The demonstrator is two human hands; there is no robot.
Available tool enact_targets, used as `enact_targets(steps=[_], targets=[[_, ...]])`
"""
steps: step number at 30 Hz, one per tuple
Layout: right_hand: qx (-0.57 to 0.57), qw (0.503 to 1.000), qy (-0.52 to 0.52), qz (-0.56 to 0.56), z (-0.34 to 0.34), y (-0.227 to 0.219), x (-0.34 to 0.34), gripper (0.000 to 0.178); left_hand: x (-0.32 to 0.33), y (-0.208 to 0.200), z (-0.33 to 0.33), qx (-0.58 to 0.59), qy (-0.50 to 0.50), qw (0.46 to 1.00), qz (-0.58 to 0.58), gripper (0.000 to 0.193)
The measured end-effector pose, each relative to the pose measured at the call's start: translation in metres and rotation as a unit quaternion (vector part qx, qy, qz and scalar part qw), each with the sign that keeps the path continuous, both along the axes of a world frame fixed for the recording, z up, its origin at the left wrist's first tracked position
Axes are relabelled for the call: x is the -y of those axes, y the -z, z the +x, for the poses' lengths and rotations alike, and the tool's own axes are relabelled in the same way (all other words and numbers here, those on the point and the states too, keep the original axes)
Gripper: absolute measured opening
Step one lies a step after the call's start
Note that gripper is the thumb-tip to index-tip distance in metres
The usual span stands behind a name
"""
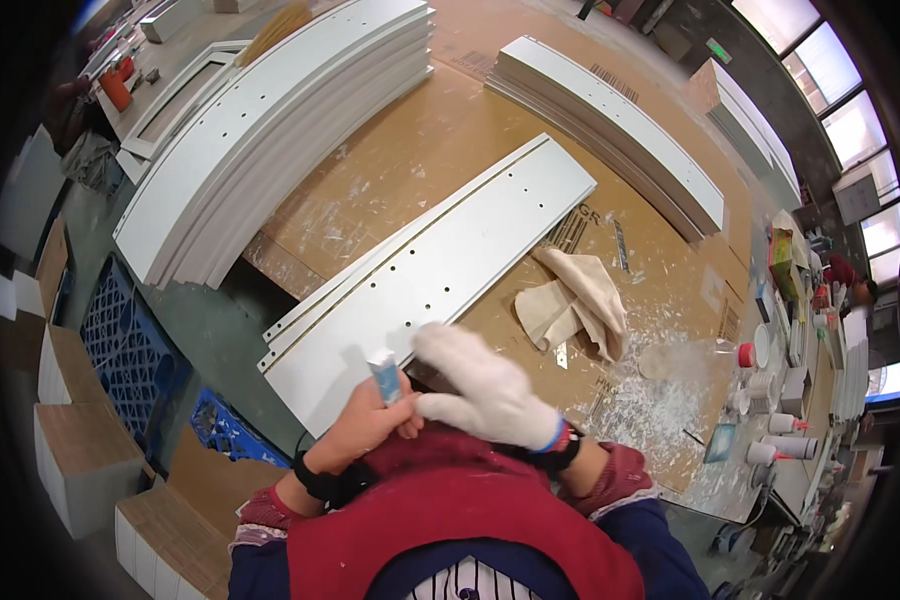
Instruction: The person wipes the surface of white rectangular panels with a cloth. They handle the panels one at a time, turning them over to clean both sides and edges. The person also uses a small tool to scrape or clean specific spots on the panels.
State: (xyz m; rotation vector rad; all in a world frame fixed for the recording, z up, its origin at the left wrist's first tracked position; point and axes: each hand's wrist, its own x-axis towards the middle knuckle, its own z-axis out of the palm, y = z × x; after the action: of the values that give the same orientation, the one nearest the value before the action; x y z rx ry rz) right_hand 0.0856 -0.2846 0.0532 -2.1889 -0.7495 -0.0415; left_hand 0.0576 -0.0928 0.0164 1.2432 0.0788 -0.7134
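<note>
My bare left hand (363, 428) grips a small blue-and-white piece (383, 376), perhaps a tube or block; its exact kind is unclear. It stands up from the fist over the near end of a white board (420, 265) with drilled holes. Close on the right, my right hand (490, 395) wears a white glove, slightly blurred. Its fingers stretch forward with the thumb apart, and no held thing shows. Under the drilled board lies another white board, with a brown line along the edge between them. A crumpled beige cloth (580, 300) lies right of the boards.
Curved white panels stand stacked at left (270, 110) and far right (610, 120) on the cardboard-covered table (370, 165). White flakes litter its right side, near a clear bottle (685, 360) with a red cap. Blue crates (130, 350) sit below at left.
</note>
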Motion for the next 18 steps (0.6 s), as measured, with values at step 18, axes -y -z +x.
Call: enact_targets(steps=[18], targets=[[-0.302,0.929,-0.138,0.161,0.066,0.052,-0.081,0.021,-0.090,0.059,-0.051,-0.036,-0.338,0.916,0.214,0.048]])
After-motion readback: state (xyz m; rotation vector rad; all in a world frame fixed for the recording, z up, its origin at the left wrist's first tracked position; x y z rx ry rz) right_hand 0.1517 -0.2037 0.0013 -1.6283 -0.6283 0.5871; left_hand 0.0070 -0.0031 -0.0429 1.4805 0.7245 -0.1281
